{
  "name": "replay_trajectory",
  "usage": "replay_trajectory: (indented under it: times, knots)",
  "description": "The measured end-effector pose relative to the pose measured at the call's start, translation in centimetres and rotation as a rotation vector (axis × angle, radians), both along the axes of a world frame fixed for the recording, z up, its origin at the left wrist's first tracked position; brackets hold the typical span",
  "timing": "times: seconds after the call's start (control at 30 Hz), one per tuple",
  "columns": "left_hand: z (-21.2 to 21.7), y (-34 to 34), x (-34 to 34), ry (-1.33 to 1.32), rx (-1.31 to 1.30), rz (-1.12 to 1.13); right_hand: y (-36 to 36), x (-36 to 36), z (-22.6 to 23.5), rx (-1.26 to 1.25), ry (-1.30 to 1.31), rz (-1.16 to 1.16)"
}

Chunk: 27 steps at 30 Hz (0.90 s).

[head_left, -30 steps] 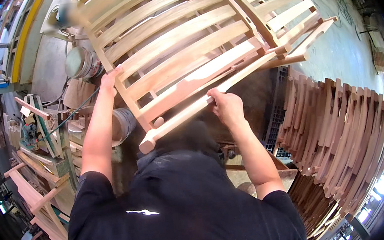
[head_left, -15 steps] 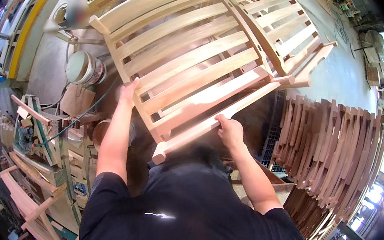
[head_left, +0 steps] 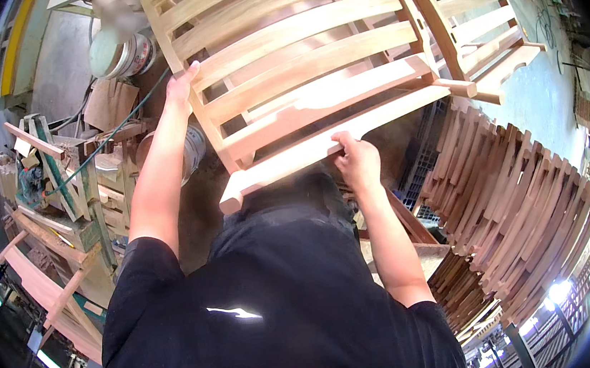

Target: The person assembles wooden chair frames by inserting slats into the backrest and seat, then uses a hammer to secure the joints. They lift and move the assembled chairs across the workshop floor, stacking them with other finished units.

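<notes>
A pale slatted wooden frame point(head_left: 306, 50) fills the upper middle of the frame, tilted so that its lower edge climbs toward the right. Its slats run between two side rails and bow slightly. The left hand point(head_left: 183, 89) grips the left side rail point(head_left: 209, 132), the thumb lying along the wood near the end of a slat. The right hand point(head_left: 360, 164), near the centre, is closed on a long pale bar point(head_left: 285, 162), its fingers curled at the near edge. That bar slants along the lower side of the slatted frame, with a blocky end at its left; whether the two are joined I cannot tell.

A second slatted section point(head_left: 475, 1) stands at the upper right. Below it, at the right, many reddish-brown wooden pieces point(head_left: 521, 214) are stacked close together. At the upper left sits a white bucket point(head_left: 107, 54), and another bucket point(head_left: 196, 153) shows partly behind the left forearm. A green hose point(head_left: 117, 133) crosses the left side, near a cluttered wooden stand point(head_left: 82, 181). A black shirt point(head_left: 286, 307) covers the lower middle.
</notes>
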<state>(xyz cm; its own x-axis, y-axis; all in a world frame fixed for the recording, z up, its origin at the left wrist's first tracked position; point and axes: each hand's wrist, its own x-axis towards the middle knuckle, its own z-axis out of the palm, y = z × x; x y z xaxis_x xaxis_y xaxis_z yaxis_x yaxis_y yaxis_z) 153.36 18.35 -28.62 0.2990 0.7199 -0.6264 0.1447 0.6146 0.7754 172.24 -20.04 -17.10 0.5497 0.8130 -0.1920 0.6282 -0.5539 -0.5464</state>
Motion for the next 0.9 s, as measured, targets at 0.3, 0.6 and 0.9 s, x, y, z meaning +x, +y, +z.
replay_trajectory:
  times: [0.3,0.6,0.9]
  knots:
    - [0.9,-1.0,1.8,0.086,-0.007,-0.01,-1.1,1.0,0.3,0.033,0.002,-0.022]
    - [4.8,-2.1,5.5,0.758,0.936,-0.207,-3.4,4.2,0.7,0.164,0.393,0.17]
    - [18.4,-23.0,29.2,0.144,1.058,-0.339,-28.4,20.5,-0.5,-0.138,0.415,-0.182]
